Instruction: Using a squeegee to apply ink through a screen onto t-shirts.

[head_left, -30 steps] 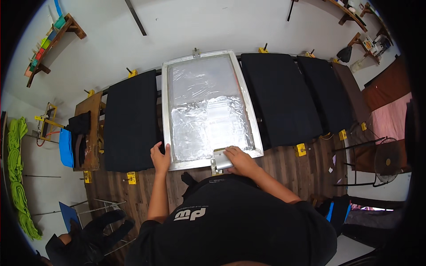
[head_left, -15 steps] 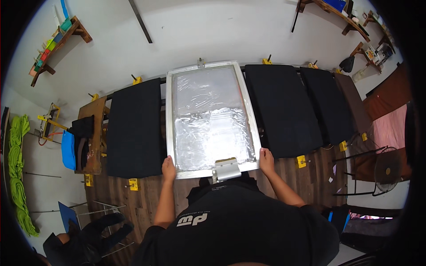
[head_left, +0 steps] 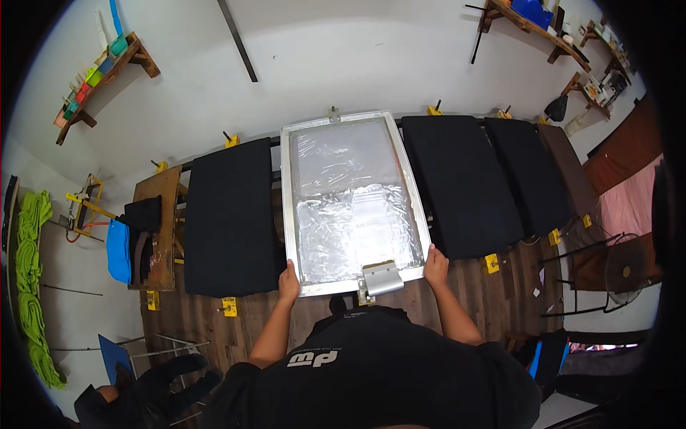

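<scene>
A screen-printing frame [head_left: 414, 196] with a pale metal border lies lengthwise in front of me. Its mesh [head_left: 350, 161] has shiny clear film over it, wrinkled and glaring on the near half. My left hand [head_left: 289, 282] is closed around the near left corner, thumb on top. At the near right corner my right hand [head_left: 436, 267] grips the border the same way. Between my hands, a bent metal plate [head_left: 383, 277] sits at the near edge, right of the middle. A small metal bracket [head_left: 334, 113] shows at the far edge. What supports the frame underneath is hidden.
Black-covered boards [head_left: 232, 214] stand left of the frame, with more black boards [head_left: 463, 186] to the right. Yellow clamps [head_left: 491, 263] stick out at their ends. A fan [head_left: 623, 272] stands at right. Another person [head_left: 136, 397] is at lower left.
The whole view has shifted slightly, so the frame, boards and walls appear a little lower and farther right. Both hands keep their hold on the same corners of the frame.
</scene>
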Motion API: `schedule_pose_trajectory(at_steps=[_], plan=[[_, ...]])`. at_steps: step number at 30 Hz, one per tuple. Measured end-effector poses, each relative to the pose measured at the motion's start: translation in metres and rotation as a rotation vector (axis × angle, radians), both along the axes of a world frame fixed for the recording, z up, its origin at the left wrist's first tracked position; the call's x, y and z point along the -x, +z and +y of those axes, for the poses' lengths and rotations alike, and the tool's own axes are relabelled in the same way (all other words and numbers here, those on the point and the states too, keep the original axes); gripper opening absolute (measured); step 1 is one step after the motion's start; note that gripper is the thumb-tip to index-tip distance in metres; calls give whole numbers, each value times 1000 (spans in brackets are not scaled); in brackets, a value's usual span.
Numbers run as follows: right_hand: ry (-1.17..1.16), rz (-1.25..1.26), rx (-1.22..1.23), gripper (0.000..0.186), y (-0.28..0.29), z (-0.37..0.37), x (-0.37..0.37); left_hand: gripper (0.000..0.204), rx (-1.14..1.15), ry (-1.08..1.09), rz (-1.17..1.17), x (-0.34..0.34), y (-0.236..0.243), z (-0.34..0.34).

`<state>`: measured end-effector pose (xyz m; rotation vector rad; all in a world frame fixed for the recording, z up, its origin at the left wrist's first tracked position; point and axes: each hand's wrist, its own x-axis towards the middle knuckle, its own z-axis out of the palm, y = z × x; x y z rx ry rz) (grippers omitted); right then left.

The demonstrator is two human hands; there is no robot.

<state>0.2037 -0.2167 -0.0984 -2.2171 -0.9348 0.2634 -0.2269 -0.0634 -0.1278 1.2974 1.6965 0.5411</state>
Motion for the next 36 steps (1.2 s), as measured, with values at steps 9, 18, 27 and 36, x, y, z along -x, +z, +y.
schedule_pose_trajectory(at_steps=[9,18,27,36], plan=[[46,-24,125,57,40,1,-13,88,47,-97,212,3,53,6],[93,120,170,58,79,8,-24,88,15,-152,191,9,86,18],[48,45,70,69,72,19,-18,88,-105,-63,327,-8,93,4],[51,50,77,65,73,14,-24,85,-122,-54,318,-8,110,7]])
